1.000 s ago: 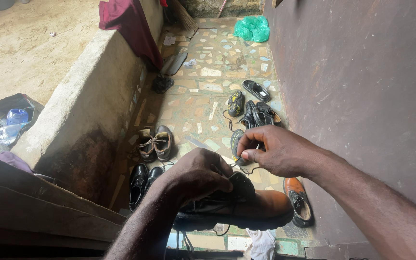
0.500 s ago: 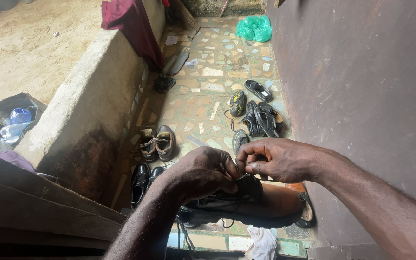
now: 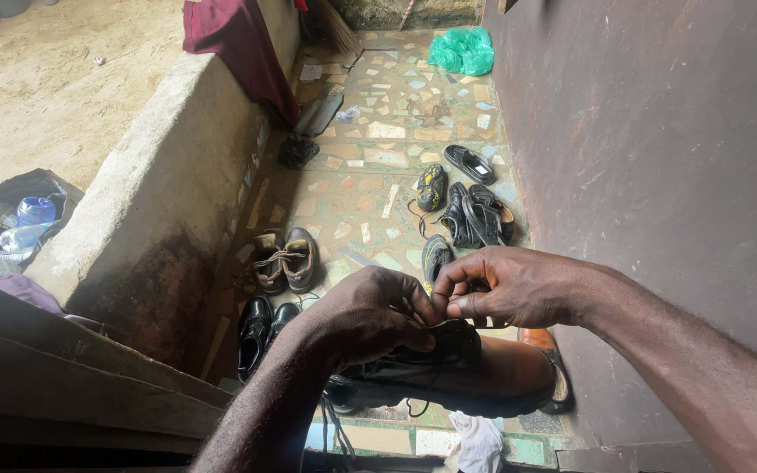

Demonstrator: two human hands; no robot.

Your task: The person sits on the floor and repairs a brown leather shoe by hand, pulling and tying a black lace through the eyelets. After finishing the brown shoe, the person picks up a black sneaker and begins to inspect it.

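Left hand [image 3: 370, 314] curled, knuckles up, fingertips pinched at the top of a glossy black lace-up boot [image 3: 431, 372]. Right hand [image 3: 505, 287] pinches thumb to forefinger at the same spot; a thin lace appears gripped, detail unclear. Boot lies on its side under both hands, above the mosaic-tile floor [image 3: 370, 175]. Rough concrete wall [image 3: 168, 184] at left; worn brown pair [image 3: 284, 260] on the floor beside it.

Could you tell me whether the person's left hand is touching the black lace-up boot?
Touching. The head view shows the left hand resting on the black lace-up boot, its fingertips pressed at the laces.
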